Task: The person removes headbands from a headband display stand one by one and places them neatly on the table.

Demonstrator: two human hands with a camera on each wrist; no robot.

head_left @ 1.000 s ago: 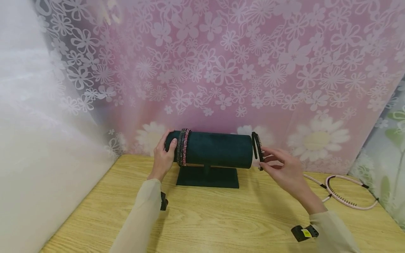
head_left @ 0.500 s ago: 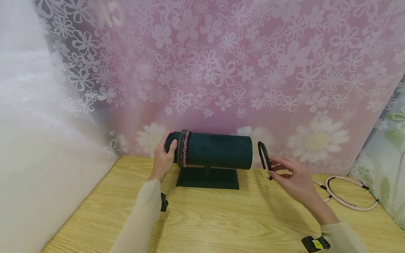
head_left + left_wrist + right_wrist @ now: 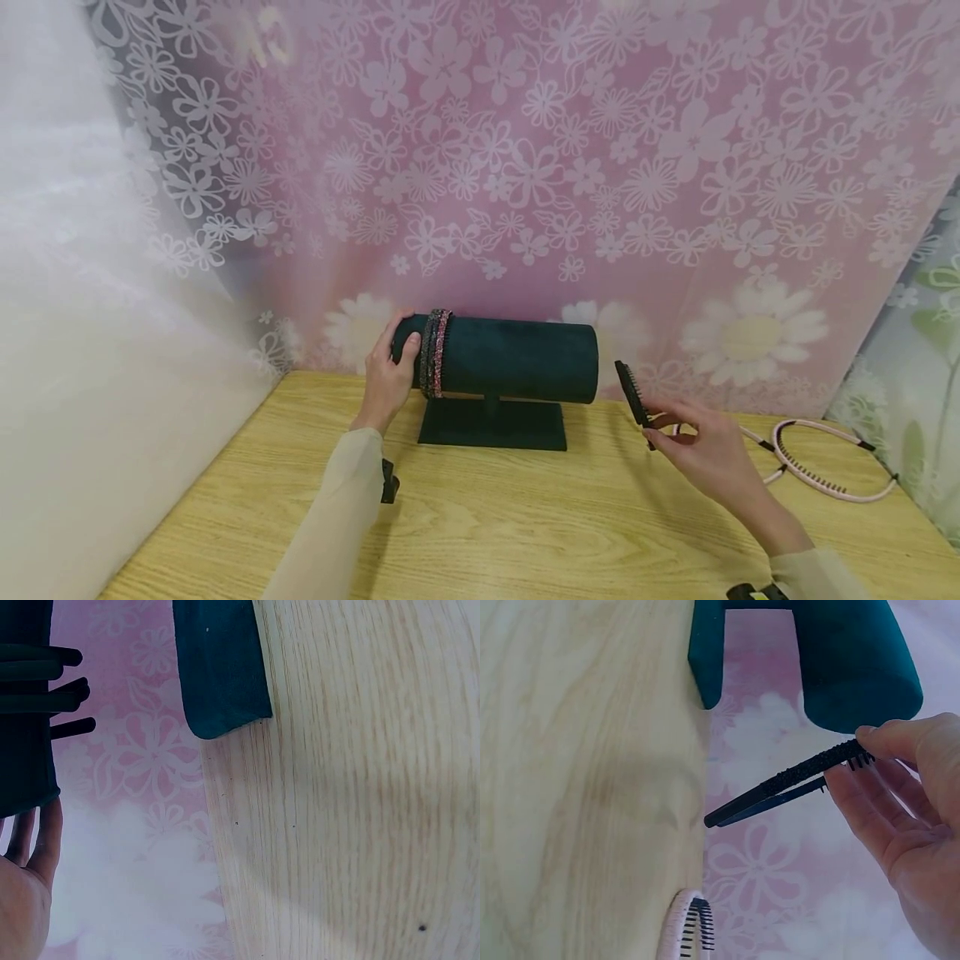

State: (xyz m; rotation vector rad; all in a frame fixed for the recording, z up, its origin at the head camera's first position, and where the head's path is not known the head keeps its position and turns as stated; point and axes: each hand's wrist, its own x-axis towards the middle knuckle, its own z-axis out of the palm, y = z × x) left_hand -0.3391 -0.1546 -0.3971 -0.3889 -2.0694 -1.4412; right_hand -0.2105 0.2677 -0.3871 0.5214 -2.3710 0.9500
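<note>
A dark green velvet headband display stand [image 3: 517,360] holds its roll sideways above a flat base. My left hand [image 3: 386,379] grips the roll's left end, thumb in front and fingers over the top. Beside that thumb, dark glittery headbands [image 3: 427,354] and a pink glittery headband [image 3: 441,354] sit around the roll; their dark tips [image 3: 71,700] jut past it in the left wrist view. Off the roll's right end, my right hand [image 3: 712,450] pinches a black toothed headband [image 3: 631,393] between thumb and fingers. Its rough, beaded-looking outer face shows in the right wrist view.
Pale pink toothed headbands [image 3: 832,496] lie overlapping on the wooden table [image 3: 480,517] at the right, partly behind my right hand. A pink flowered curtain [image 3: 525,167] hangs behind the stand. White fabric [image 3: 112,333] closes off the left side.
My right hand has drawn the black headband away from the roll's right end, to the right and down, and turned it more edge-on. The left hand stays on the roll.
</note>
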